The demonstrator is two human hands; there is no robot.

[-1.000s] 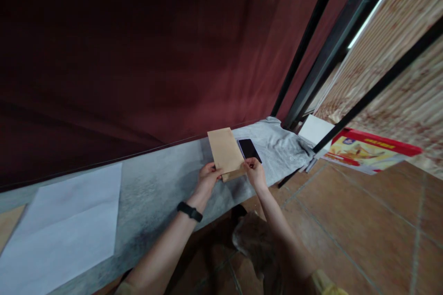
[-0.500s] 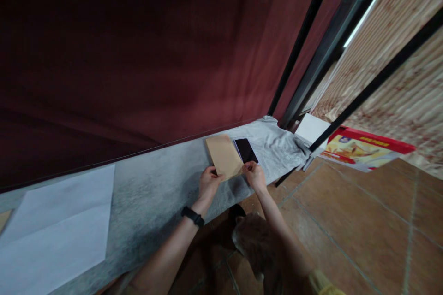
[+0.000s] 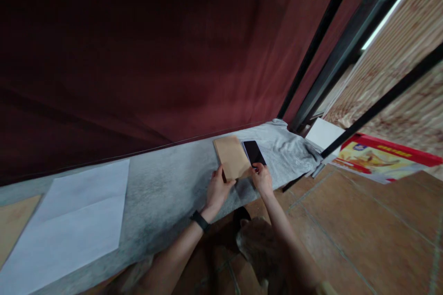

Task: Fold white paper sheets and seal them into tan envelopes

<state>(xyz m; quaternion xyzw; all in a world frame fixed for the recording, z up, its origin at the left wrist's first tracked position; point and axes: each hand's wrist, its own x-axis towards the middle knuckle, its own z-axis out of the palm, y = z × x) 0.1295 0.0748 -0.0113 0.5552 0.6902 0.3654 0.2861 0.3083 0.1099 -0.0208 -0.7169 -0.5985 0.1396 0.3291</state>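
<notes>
A tan, kraft-coloured paper piece, perhaps an envelope or a thin booklet, lies at the near part of a grey-covered surface. Its lower left corner is gripped by my left hand, thumb on top and fingers at the side edge. My right hand pinches its lower right corner with the fingertips. Just right of the paper, a dark-screened phone lies face up, its near end close to my right fingers. A black band circles my left wrist.
White paper sheets and another tan sheet lie on the left of the grey cover. Crumpled grey cloth covers the right end, near black metal bars. A furry animal is on the tiled floor below.
The view has shifted left, so more of the tan sheet shows. My left hand has slid slightly up the paper's left edge; my right hand keeps to the lower right corner.
</notes>
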